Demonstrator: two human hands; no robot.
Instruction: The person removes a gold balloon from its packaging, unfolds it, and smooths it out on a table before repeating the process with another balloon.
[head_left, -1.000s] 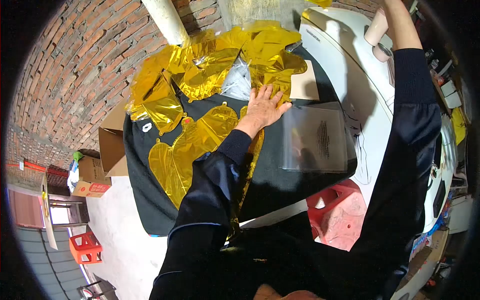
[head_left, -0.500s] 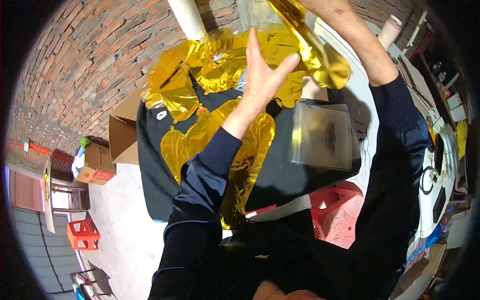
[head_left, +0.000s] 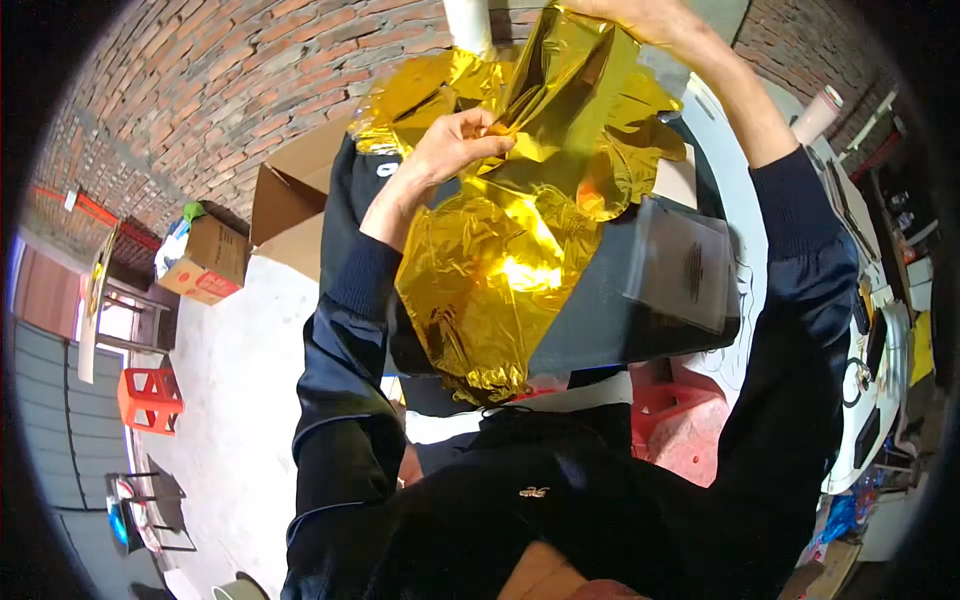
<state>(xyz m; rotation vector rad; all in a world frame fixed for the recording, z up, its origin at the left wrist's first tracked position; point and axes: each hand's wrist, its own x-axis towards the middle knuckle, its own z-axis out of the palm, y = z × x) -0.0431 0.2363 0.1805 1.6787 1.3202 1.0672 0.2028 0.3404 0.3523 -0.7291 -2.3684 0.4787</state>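
Note:
My left hand (head_left: 452,150) pinches the left edge of a gold foil balloon (head_left: 570,95) between thumb and fingers. At the top of the view, my right hand (head_left: 650,18) is closed on the upper edge of this balloon; its fingertips are partly hidden. The flat sheet hangs creased between both hands. Below it, another gold foil balloon (head_left: 490,290) lies flat on the black cloth (head_left: 590,310), reaching toward my body. More crumpled gold foil (head_left: 410,90) is heaped at the far side. To the right rests a stack of clear plastic sleeves (head_left: 685,265).
An open cardboard box (head_left: 290,215) stands left of the cloth, and a second box (head_left: 205,260) farther left. A pink-red stool (head_left: 680,425) is under the near right edge. The brick wall (head_left: 250,70) and a white pipe (head_left: 467,25) are behind.
My left hand has gone from spread fingers to a pinch on the foil, moving left. The balloon in my right hand now spans both hands. The view has shifted slightly.

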